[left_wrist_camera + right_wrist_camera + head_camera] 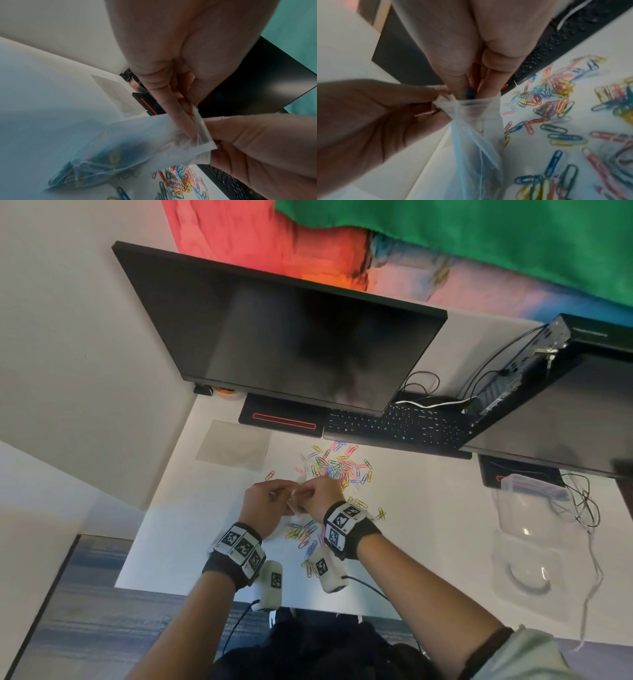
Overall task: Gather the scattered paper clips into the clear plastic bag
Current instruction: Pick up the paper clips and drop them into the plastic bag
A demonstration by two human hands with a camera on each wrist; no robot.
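My left hand (274,496) pinches the rim of the clear plastic bag (476,135) and holds it up above the white desk (428,525). The bag hangs down with several coloured clips (102,162) in its bottom. My right hand (471,92) is at the bag's open mouth, its fingertips pinching a few blue and green paper clips (467,93). In the head view the right hand (317,491) meets the left one. A pile of loose paper clips (339,467) lies just beyond the hands, and more clips (303,534) lie under the right wrist.
A dark monitor (274,337) and a black keyboard (394,426) stand behind the pile. A flat clear sleeve (233,445) lies at the back left. Clear plastic containers (527,546) and loose cables (582,508) occupy the right side. The desk's front edge (191,594) is near my wrists.
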